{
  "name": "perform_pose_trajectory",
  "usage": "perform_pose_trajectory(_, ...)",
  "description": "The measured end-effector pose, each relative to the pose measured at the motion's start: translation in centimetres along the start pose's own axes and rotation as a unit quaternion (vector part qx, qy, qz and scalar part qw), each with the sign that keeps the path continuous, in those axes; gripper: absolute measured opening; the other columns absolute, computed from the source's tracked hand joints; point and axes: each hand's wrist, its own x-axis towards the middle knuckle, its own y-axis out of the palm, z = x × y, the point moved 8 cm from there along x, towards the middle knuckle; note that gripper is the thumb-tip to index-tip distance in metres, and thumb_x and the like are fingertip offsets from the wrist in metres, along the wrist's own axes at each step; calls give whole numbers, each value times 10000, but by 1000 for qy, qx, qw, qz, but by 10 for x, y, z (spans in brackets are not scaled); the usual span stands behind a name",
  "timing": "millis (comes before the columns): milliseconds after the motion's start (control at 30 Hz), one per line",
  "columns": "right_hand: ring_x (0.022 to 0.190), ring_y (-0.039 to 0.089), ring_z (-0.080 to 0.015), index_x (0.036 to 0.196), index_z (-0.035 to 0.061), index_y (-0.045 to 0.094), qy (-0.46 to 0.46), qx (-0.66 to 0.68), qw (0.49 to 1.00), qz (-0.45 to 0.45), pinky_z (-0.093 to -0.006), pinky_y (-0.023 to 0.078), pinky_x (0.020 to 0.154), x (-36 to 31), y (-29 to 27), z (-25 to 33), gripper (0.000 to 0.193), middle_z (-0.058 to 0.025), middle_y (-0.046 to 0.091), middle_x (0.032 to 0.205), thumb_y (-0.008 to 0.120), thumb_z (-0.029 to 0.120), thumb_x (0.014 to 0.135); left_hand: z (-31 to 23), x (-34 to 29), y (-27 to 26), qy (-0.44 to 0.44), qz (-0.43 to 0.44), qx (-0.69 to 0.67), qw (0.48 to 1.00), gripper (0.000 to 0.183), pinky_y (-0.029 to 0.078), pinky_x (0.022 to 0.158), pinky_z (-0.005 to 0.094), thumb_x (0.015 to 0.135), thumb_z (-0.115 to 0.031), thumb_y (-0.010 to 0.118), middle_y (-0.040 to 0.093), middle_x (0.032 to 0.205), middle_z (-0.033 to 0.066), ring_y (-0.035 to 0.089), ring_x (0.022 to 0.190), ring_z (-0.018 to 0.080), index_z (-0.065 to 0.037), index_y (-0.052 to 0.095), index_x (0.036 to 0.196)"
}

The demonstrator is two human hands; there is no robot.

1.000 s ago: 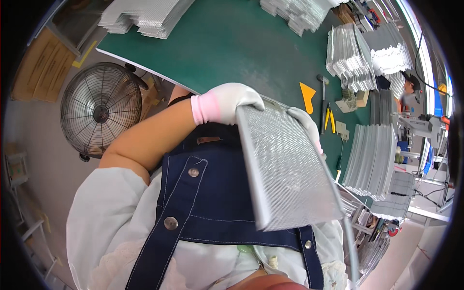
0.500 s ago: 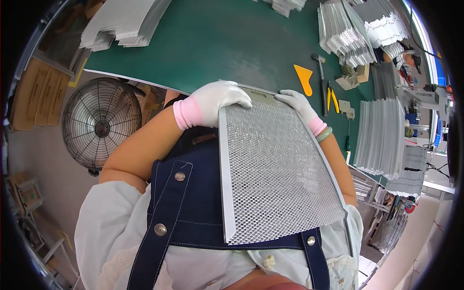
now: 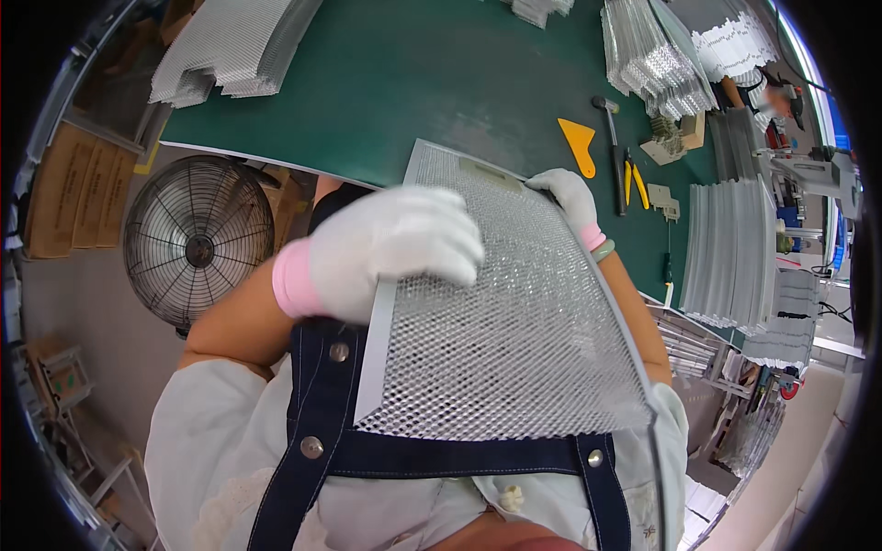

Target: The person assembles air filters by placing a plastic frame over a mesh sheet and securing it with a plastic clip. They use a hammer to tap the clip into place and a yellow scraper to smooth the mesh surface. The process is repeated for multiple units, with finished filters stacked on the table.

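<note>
A metal mesh filter panel [image 3: 514,340] with pale metal edge strips leans from the green table's front edge back against my body. My left hand [image 3: 395,239], in a white glove with a pink cuff, is closed over the panel's left edge strip, about halfway along it. Its fingers curl onto the mesh and are slightly blurred; the thumb is hidden. At the far right corner my right hand [image 3: 565,195], gloved the same way, grips the panel's edge, with part of its fingers out of sight. The far strip has a slot-like plate [image 3: 496,178] set in it.
On the green table [image 3: 413,73], a yellow scraper [image 3: 578,145], a hammer [image 3: 612,147] and yellow-handled pliers [image 3: 634,181] lie beyond my right hand. Stacked mesh sheets [image 3: 230,50] sit far left, more panels [image 3: 730,248] at right. A floor fan [image 3: 198,248] stands left.
My left hand has slid from the panel's far left corner toward me along its left edge. The panel's near end has swung left. My right hand stays near the far right corner.
</note>
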Motion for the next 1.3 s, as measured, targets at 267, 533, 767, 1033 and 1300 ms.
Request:
perform_pose_trajectory(267,969,670,-275,1030,81,758,201,121,971,43,-346,501,863,5,0,-19,240,-111,727,988,736,190,817,180,-16,-15,-352,47,192,915,190,508,845,425,778,-211,709,711,950,119,651,958,334,-76,720,912)
perform_pose_trajectory(533,1051,649,-205,1164,-24,657,259,294,919,-48,-331,499,939,-8,19,-53,434,-96,702,1129,818,86,777,199,-18,-17,-294,2,161,942,236,456,943,428,771,-251,722,689,982,121,610,1042,334,-100,711,951)
perform_pose_trajectory(767,989,655,-185,1101,3,676,276,293,914,-57,-335,521,899,-15,23,-46,346,-61,710,1069,792,19,775,205,-21,-11,-270,30,154,950,328,377,1086,376,790,-247,725,685,1070,118,598,1121,308,-132,704,1097)
perform_pose_trajectory(1033,1139,606,-219,1246,19,626,324,282,903,21,-331,457,1010,-7,9,-55,585,-103,683,1178,850,137,719,61,149,-119,-198,-176,-186,946,312,491,813,238,864,-238,765,692,985,20,614,904,67,3,669,1037)
perform_pose_trajectory(1300,931,607,-102,1160,-15,631,82,506,803,-305,-262,471,847,59,-217,41,268,-26,675,1015,655,61,904,76,154,-119,-211,-260,-131,933,302,461,764,256,874,-254,757,630,885,0,536,809,78,-1,639,991)
